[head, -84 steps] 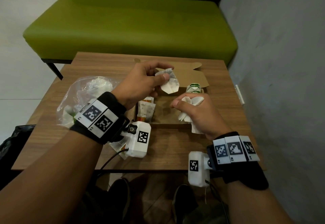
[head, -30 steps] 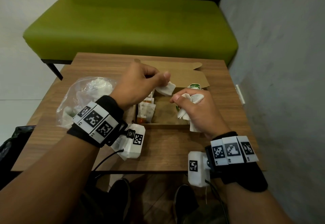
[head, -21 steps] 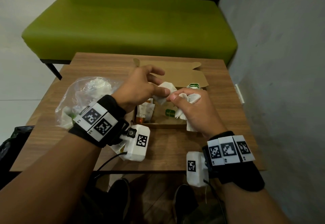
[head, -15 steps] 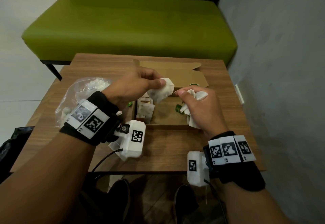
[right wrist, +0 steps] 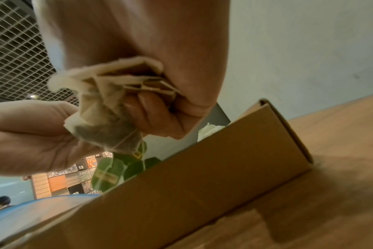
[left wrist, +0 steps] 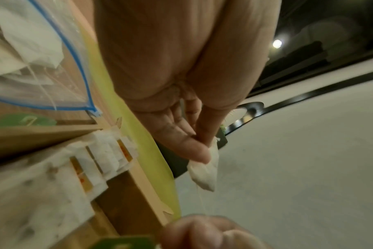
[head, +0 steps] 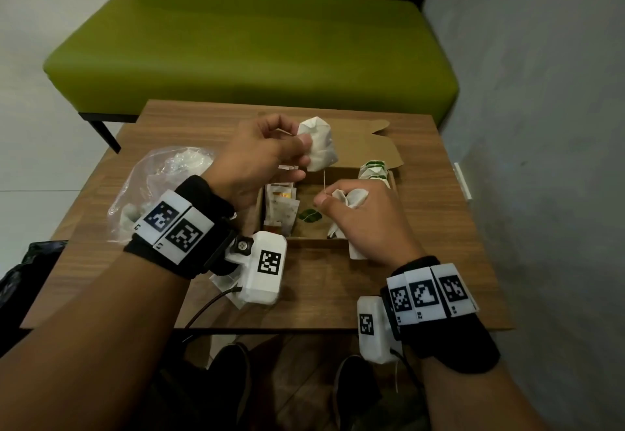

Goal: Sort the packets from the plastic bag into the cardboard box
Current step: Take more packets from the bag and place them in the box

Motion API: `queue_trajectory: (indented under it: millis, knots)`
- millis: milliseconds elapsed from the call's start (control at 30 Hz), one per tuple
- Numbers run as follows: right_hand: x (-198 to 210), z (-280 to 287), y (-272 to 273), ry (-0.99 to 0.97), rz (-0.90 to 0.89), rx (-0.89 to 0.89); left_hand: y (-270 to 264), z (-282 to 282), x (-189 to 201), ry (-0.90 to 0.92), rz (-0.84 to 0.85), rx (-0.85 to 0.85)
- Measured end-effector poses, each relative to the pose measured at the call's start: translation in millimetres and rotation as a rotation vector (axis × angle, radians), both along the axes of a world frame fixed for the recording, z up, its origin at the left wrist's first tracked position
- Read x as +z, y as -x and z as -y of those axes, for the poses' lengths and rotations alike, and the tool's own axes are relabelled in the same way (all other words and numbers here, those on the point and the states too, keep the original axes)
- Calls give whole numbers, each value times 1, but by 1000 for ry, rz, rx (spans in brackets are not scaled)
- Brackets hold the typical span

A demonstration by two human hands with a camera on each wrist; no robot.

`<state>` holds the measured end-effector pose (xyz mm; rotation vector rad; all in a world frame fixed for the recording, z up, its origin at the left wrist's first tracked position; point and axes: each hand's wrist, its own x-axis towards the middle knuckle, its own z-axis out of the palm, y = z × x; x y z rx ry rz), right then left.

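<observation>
A white tea bag [head: 319, 146] is pinched between thumb and fingers of the left hand [head: 260, 156], raised higher and farther from the right hand [head: 365, 217] than half a second ago, when the two nearly met. A thin string [head: 324, 182] now runs taut from the bag down to the right hand's thumb and forefinger. The right hand stays curled around a bunch of tea bags [head: 351, 197], holding them just over the near right part of the cardboard box [head: 318, 243]; green paper tags [right wrist: 117, 170] dangle below the bunch, as the right wrist view shows. Beneath the left hand, flat white packets [head: 280, 207] stand in a row along the box's left side, and green-and-white packets [head: 373, 170] stand at the far corner beyond the right hand, unchanged. The box's lid flap [head: 365, 146] lies open behind the raised bag. To the outside of the left hand, the clear plastic bag [head: 159, 187] rests on the wooden table [head: 439, 227], white packets inside it. A green bench [head: 250, 48] stands beyond the table.
</observation>
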<state>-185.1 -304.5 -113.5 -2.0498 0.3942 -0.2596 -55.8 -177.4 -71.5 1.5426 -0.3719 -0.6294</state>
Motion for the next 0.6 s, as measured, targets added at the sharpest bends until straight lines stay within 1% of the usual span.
queue_trajectory:
  millis: [100,200,300,367,433,500,600]
  knots:
    - [1,1,0,-66,15,4,-2,0,-5,-56,155,22]
    - [3,2,0,-172,48,-27,1,1,-7,-117,323,-4]
    - [6,2,-1,-352,111,-87,4,2,-8,-184,500,-127]
    - [9,3,0,-491,131,-120,6,2,-8,-226,589,-222]
    - [11,4,1,-585,135,-146,8,2,-7,-217,617,-291]
    - [11,5,0,-639,148,-176,10,2,-6,-174,582,-348]
    - [12,3,-1,-694,156,-210,12,2,-6,-141,555,-364]
